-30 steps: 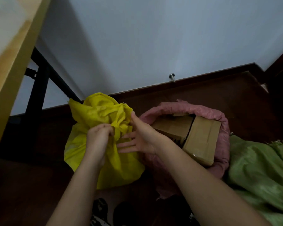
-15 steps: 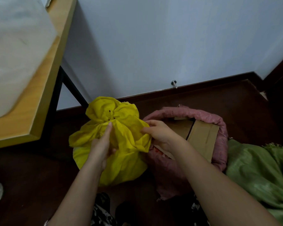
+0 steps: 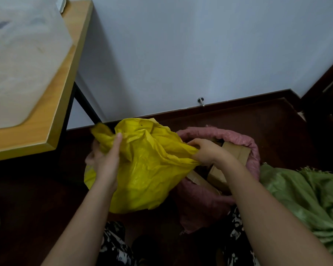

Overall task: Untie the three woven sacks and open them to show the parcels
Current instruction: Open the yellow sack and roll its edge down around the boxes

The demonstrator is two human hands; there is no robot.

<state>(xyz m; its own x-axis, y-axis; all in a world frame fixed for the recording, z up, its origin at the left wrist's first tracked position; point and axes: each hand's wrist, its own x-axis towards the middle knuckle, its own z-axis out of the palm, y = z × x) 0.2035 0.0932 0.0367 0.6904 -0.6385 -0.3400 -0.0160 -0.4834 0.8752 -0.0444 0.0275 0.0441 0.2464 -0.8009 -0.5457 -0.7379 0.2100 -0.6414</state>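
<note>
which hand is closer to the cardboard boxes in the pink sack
Right. The right hand grips the yellow sack's edge directly over the cardboard boxes in the pink sack. The left hand grips the yellow sack's far side, away from them.

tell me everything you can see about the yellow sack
The yellow sack is thin, crinkled, bright yellow material, standing on the dark floor by the wall, beside the table leg. Its top is bunched and being spread sideways: the left hand has a grip on its left edge, the right hand on its right edge. It presses against the pink sack. No parcels show inside it.
</note>
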